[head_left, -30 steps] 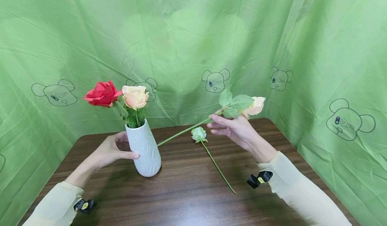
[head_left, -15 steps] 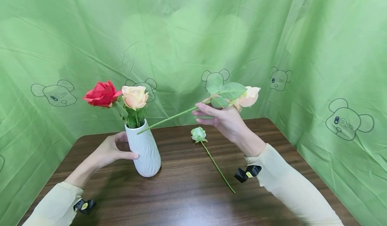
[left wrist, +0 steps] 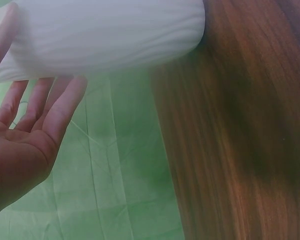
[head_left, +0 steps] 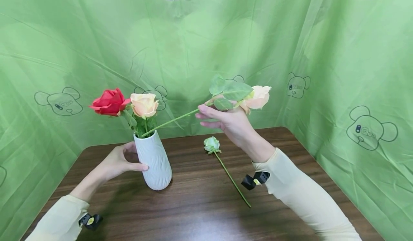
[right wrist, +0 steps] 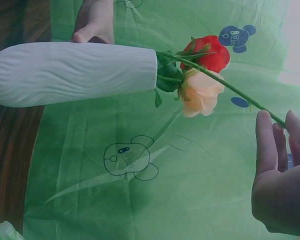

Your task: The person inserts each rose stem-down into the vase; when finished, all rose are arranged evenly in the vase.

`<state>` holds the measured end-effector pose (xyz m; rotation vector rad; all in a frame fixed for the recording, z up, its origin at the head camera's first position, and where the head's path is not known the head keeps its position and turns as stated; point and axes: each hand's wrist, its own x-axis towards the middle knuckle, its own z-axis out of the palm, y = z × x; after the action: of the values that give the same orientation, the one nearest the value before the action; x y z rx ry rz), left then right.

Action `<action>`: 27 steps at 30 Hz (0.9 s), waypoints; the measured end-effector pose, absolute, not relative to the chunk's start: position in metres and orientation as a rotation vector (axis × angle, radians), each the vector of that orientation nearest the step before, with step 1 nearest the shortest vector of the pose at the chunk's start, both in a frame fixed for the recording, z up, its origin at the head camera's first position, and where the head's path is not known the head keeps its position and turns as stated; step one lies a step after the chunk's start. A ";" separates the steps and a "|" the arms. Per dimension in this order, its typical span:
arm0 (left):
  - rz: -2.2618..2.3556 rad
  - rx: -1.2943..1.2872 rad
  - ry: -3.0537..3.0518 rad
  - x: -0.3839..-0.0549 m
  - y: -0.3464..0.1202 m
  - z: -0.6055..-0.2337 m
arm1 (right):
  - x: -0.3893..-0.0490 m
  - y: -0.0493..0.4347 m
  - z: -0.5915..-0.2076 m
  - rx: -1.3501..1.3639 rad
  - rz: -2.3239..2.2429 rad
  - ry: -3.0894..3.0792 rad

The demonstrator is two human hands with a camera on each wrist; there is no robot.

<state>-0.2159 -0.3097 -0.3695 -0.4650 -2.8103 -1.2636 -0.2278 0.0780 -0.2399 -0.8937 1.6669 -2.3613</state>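
Note:
My left hand [head_left: 117, 162] grips the white ribbed vase [head_left: 154, 165] from its left side, thumb across the front and fingers behind. A red rose [head_left: 110, 102] and a peach rose [head_left: 144, 105] stand in the vase, the red one leaning left. My right hand [head_left: 230, 121] pinches the stem [head_left: 174, 120] of a pale pink rose [head_left: 258, 97] just below its leaves. That rose lies slantwise, bloom to the right, with its stem's lower end right at the vase mouth. In the right wrist view, the stem [right wrist: 230, 87] runs from the fingertips to the vase's rim.
A whitish-green rose [head_left: 212, 145] lies on the brown wooden table [head_left: 193, 205], its stem pointing toward the front right. Green cloth [head_left: 193, 54] printed with bear heads hangs behind the table and along its sides.
My right hand has moved left and up with the pink rose, bringing its stem end from beside the vase to the mouth. My left hand and the vase have stayed in place.

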 end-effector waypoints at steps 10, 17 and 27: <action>-1.246 -0.438 -2.825 -0.214 -0.310 -0.370 | -0.231 0.069 -0.240 -0.903 -2.356 1.728; -1.239 -0.441 -2.823 -0.214 -0.310 -0.370 | -0.231 0.057 -0.241 -0.897 -2.283 1.772; -1.238 -0.458 -2.817 -0.214 -0.309 -0.369 | -0.220 0.039 -0.237 -0.565 -2.135 1.869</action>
<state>-0.2140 -0.3095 -0.3692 -0.4581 -2.8165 -1.2383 -0.2204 0.0393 -0.2371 -0.5654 1.8685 -2.1354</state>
